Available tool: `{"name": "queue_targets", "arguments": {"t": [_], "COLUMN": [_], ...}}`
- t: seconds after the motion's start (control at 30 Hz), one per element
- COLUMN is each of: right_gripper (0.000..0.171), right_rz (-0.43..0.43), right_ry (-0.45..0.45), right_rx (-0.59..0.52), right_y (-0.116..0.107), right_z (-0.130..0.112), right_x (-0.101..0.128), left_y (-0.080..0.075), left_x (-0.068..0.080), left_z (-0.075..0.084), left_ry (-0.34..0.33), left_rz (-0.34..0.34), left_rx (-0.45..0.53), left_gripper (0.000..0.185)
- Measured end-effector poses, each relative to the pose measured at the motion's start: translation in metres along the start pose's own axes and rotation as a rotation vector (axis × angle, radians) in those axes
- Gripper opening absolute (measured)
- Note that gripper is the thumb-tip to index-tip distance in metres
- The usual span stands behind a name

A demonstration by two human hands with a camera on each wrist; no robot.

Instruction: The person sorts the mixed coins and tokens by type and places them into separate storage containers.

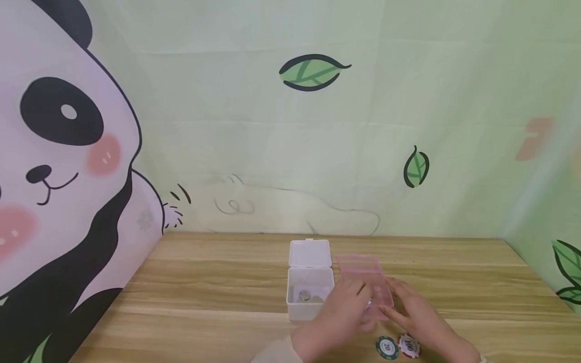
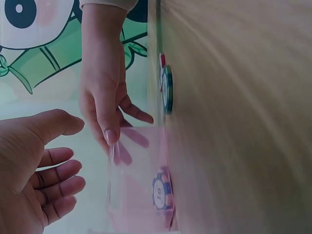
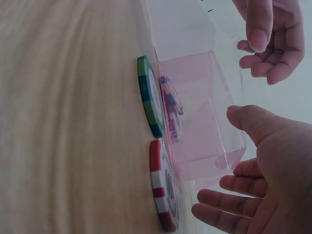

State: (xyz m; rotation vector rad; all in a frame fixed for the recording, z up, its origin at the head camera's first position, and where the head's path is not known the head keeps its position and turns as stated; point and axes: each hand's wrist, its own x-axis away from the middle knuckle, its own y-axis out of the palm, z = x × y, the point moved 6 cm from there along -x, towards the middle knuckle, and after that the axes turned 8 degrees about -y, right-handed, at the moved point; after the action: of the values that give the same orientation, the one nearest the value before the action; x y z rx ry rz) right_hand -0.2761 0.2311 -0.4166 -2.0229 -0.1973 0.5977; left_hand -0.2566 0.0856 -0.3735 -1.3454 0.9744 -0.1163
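Over the pink clear box (image 1: pixel 363 275), whose lid stands open, is my left hand (image 1: pixel 340 310). Its fingers are loosely bent, and nothing shows between them in the left wrist view. My right hand (image 1: pixel 422 312) rests at the box's right side, thumb and fingers fairly straight against its edge and wall. Inside the pink box lies a blue-edged poker chip (image 2: pixel 161 191) marked 10, with another chip (image 3: pixel 174 126) beside it. Before the box, on the table, lie a green poker chip (image 1: pixel 387 348) marked 20 and a red one (image 1: pixel 409 346) marked 100.
Left of the pink box stands a white box (image 1: pixel 303 311) with its lid (image 1: pixel 310 253) folded back and coins (image 1: pixel 304 295) inside. The wooden table (image 1: pixel 218 282) meets a printed cloth backdrop (image 1: pixel 245 101) behind and at the sides.
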Motion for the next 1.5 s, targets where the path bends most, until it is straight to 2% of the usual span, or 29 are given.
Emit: {"name": "queue_targets", "arguments": {"t": [0.2,0.43,0.6,0.8,0.97,1.17,1.5], "right_gripper": [0.066,0.066,0.066,0.066,0.065,0.066,0.068], "right_rz": [0.0,0.015,0.02,0.015,0.005,0.006,-0.013], "right_ry": [0.004,-0.02,-0.033,-0.023,-0.017,-0.025,-0.003], "right_rx": [-0.016,0.001,0.007,0.01,0.002,0.006,0.006], "right_y": [-0.001,-0.002,-0.003,-0.004,-0.004,-0.003,0.0], "right_z": [0.001,0.002,0.001,0.002,0.003,0.002,0.003], "right_x": [0.003,0.002,0.001,0.001,0.0,0.0,0.002], "left_y": [0.0,0.006,0.01,0.023,0.036,0.047,0.053], "left_x": [0.005,0.009,0.012,0.014,0.017,0.018,0.019], "left_z": [0.007,0.011,0.015,0.02,0.024,0.028,0.034], "left_ry": [0.028,0.017,0.035,0.042,0.047,0.029,0.018], "left_rz": [0.026,-0.065,-0.101,-0.257,-0.319,-0.33,-0.337], "left_rx": [0.021,0.034,0.043,0.116,0.14,0.16,0.145], "left_gripper": [0.041,0.039,0.036,0.029,0.028,0.025,0.028]}}
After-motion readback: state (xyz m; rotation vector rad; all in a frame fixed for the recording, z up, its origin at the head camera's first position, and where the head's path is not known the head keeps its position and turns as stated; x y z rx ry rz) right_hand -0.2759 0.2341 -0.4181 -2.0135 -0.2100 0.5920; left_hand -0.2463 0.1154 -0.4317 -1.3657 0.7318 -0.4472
